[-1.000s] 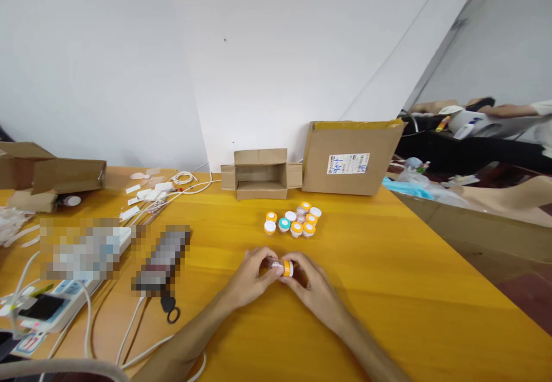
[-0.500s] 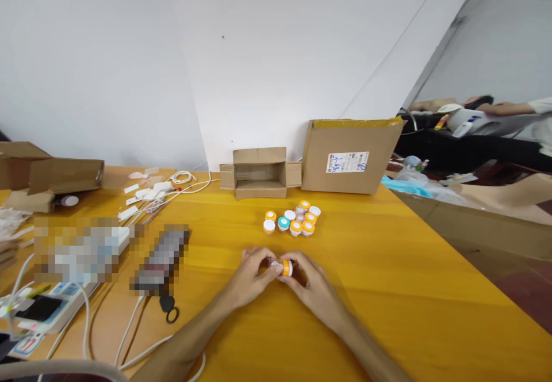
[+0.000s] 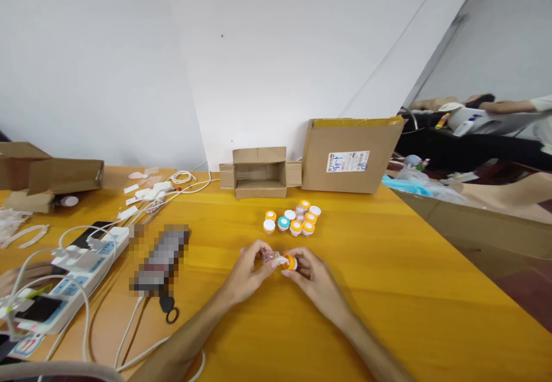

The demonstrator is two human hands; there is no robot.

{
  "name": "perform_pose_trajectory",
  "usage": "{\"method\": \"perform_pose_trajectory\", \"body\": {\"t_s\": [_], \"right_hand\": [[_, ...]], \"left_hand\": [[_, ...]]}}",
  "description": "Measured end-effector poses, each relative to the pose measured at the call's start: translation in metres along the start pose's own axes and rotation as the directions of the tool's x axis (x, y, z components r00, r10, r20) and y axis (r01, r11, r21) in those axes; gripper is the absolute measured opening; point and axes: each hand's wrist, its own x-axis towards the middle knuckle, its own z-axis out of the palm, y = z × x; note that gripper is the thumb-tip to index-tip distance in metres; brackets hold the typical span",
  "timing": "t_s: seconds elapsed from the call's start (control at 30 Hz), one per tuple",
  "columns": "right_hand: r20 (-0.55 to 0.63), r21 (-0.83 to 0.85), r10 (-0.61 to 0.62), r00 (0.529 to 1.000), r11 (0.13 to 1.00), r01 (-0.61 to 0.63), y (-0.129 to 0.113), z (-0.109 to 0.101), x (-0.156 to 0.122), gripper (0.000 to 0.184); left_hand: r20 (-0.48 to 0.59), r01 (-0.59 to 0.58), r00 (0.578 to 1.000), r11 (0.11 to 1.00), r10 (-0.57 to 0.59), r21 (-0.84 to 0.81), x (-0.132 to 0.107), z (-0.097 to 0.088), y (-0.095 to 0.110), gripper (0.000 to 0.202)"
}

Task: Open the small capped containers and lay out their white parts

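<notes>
My left hand grips a small clear jar lying on its side between thumb and fingers. My right hand pinches an orange-and-white cap just to the right of it. A small white piece shows between jar and cap; I cannot tell which it belongs to. Beyond my hands stands a cluster of similar small capped jars. Among them are a teal-ringed jar, an orange-ringed jar and a white-capped jar.
A small open cardboard box and a larger closed carton stand against the wall. On the left lie a blurred-out phone, a power strip with cables, and an open box. Another person's hand is at far left.
The cap has come apart from the clear jar, exposing a white piece between them. My right hand has tilted the cap. The other person's hand at the far left has moved further into view.
</notes>
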Motion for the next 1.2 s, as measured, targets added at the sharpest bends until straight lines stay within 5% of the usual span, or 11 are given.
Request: {"method": "perform_pose_trajectory", "body": {"t_s": [0.27,0.5,0.73,0.93,1.2], "right_hand": [[-0.013,0.092,0.074,0.997,0.993,-0.072,-0.002,-0.004,0.001,0.041],[0.017,0.066,0.097,0.995,0.993,-0.098,-0.004,-0.004,0.000,0.040],[0.009,0.032,0.072,0.997,0.997,-0.072,-0.001,-0.002,0.000,0.038],[-0.005,-0.047,0.010,1.000,0.999,-0.010,-0.003,-0.002,0.000,0.030],[-0.012,-0.154,-0.013,1.000,0.988,0.011,-0.003,-0.003,-0.001,0.022]], "left_hand": [[-0.065,-0.076,0.996,0.980,0.065,-0.183,0.006,-0.009,0.003,0.025],[-0.206,-0.037,0.978,0.985,0.002,-0.168,0.012,-0.016,-0.002,0.025],[-0.330,-0.037,0.944,0.999,0.025,-0.031,0.019,-0.030,-0.014,0.022],[-0.315,0.064,0.948,0.997,-0.049,0.038,0.021,-0.039,-0.023,0.028],[-0.332,0.008,0.940,0.964,0.084,0.267,0.022,-0.052,-0.021,0.020]]}}
